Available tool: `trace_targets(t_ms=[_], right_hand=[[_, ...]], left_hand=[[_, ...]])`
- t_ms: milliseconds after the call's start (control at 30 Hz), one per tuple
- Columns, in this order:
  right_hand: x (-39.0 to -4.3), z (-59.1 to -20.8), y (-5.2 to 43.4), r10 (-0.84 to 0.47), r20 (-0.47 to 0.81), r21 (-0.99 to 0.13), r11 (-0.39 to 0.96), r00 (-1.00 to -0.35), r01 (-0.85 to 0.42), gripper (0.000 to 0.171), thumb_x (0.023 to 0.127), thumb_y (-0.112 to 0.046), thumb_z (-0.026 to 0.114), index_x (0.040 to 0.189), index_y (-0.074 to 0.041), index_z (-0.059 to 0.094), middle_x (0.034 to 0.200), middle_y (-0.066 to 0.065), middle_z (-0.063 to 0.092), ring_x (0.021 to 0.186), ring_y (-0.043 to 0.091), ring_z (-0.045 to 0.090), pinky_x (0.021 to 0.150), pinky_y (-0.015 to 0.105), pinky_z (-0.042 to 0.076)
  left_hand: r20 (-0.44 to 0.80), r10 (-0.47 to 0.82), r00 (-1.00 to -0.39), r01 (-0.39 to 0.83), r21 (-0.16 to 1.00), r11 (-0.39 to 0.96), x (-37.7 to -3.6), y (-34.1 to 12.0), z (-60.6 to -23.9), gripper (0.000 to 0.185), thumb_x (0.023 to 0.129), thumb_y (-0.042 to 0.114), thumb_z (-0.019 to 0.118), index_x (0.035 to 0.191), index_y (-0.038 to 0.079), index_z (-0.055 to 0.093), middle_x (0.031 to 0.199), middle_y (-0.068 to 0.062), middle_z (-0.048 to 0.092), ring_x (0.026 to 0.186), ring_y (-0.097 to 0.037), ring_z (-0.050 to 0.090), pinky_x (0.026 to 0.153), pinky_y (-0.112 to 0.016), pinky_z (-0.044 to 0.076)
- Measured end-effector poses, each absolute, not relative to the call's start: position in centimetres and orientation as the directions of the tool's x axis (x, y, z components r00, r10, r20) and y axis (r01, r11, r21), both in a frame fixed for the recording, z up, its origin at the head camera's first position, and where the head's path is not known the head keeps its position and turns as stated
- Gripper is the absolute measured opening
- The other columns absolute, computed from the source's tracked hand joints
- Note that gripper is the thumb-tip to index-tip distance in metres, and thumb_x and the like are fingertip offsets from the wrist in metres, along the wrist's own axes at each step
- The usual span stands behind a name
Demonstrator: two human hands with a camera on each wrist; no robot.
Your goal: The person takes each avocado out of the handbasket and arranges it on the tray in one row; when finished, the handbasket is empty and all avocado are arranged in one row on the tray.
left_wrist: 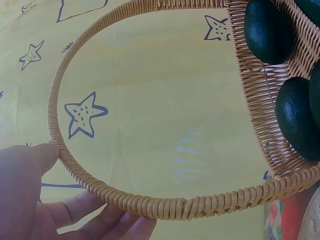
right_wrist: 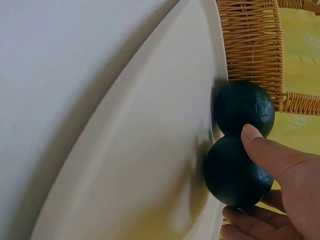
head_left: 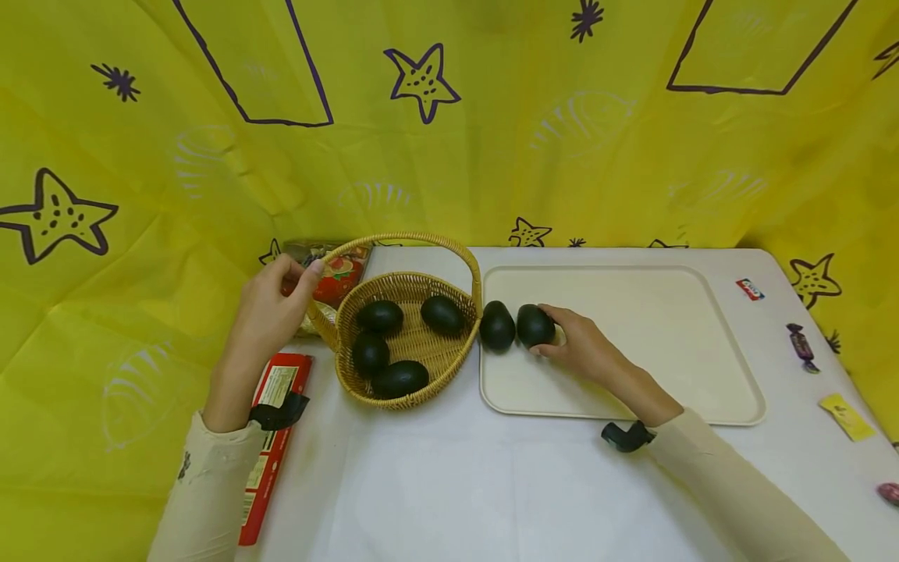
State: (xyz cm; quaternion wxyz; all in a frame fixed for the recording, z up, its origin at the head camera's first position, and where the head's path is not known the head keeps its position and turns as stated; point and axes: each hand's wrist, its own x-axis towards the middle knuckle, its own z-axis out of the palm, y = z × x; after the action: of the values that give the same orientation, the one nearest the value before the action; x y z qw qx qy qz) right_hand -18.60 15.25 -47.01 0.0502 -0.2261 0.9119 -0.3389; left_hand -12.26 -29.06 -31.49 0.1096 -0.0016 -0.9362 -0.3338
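My left hand [head_left: 270,300] holds the handle [left_wrist: 165,207] of a wicker basket [head_left: 438,382] on its left side, the thumb and fingers about the woven cane. Several dark green avocados [head_left: 400,379] lie inside the basket. To the right, my right hand [head_left: 583,343] grips an avocado [right_wrist: 237,172] between thumb and fingers, over the left part of a cream tray [head_left: 646,343]. Another avocado [right_wrist: 245,107] sits at the tray's left edge, right beside the gripped one and close to the basket's side.
A red flat box [head_left: 270,468] lies left of the basket, partly under the left forearm. Behind the left hand is a red printed package [head_left: 337,281]. Small wrapped sweets [head_left: 802,347] and a yellow packet [head_left: 846,416] lie right of the tray. A yellow patterned cloth [head_left: 492,156] hangs behind.
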Motion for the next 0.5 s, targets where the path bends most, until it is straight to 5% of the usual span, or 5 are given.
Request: trace_targets(t_ms=[500], right_hand=[[-18.24, -46.08, 15.57, -0.457, 0.065, -0.625, 0.674, -0.887, -0.393, 0.081, 0.091, -0.02, 0.086, 0.154, 0.008, 0.043, 0.154, 0.031, 0.049, 0.144, 0.051, 0.046, 0.118, 0.063, 0.036]], left_hand=[[0.209, -0.077, -0.975, 0.07, 0.615, 0.786, -12.22, -29.03, -31.47, 0.054, 0.108, 0.056, 0.049, 0.102, 0.004, 0.059, 0.106, -0.015, 0.063, 0.09, -0.03, 0.056, 0.08, -0.042, 0.043]])
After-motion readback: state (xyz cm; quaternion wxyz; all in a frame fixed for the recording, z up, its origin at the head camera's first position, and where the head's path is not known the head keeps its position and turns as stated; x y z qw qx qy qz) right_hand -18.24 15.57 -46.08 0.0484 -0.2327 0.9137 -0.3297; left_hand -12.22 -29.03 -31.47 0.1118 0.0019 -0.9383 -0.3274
